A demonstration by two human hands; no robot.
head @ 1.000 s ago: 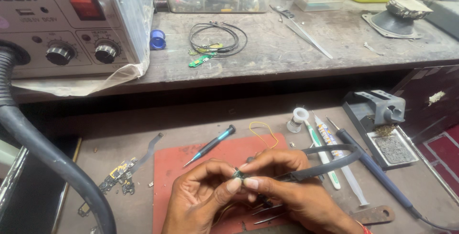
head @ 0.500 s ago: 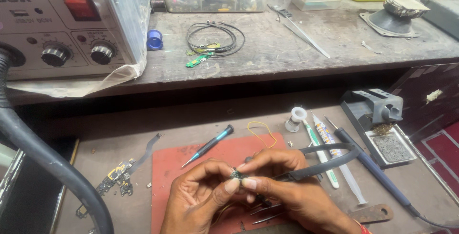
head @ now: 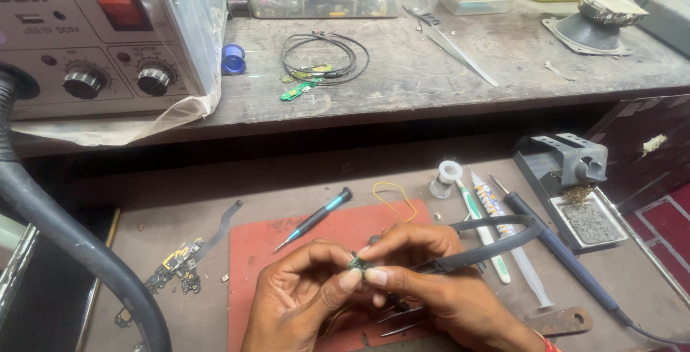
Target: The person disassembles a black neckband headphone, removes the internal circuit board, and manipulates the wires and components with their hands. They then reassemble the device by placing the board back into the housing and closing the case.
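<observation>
At the far left, a thick black hose [head: 68, 240] is curving down across your view, and behind it a grey rework station [head: 100, 35] with two knobs is sitting on the upper shelf [head: 445, 71]. Below it, on the bench [head: 180, 201], a small stripped circuit board with a flat ribbon cable [head: 188, 255] is lying just left of the red mat [head: 287, 251]. A teal-and-black screwdriver [head: 315, 218] is resting across the mat's upper edge.

Your left hand [head: 298, 302] is hovering over the mat, its grip narrow, thumb and forefinger pinching a tiny dark component [head: 355, 261]. Your right hand [head: 431, 291] is meeting it from the other side, fingertips closing on the same component, so the piece is being held between both hands just above the mat. A black cable [head: 496, 240] is looping out from under your right hand; I cannot tell whether that hand is gripping it too.

Up on the shelf, a coil of black wire [head: 323, 57] is lying beside a small green board [head: 298, 92], with tweezers [head: 453, 46] further right. On the bench, a loop of yellow wire [head: 394, 201], a solder spool [head: 448, 177], a tube [head: 489, 212] and a soldering iron [head: 568, 266] are lying right of your hands. At the far right, the iron stand [head: 575, 179] is sitting with its tray.
</observation>
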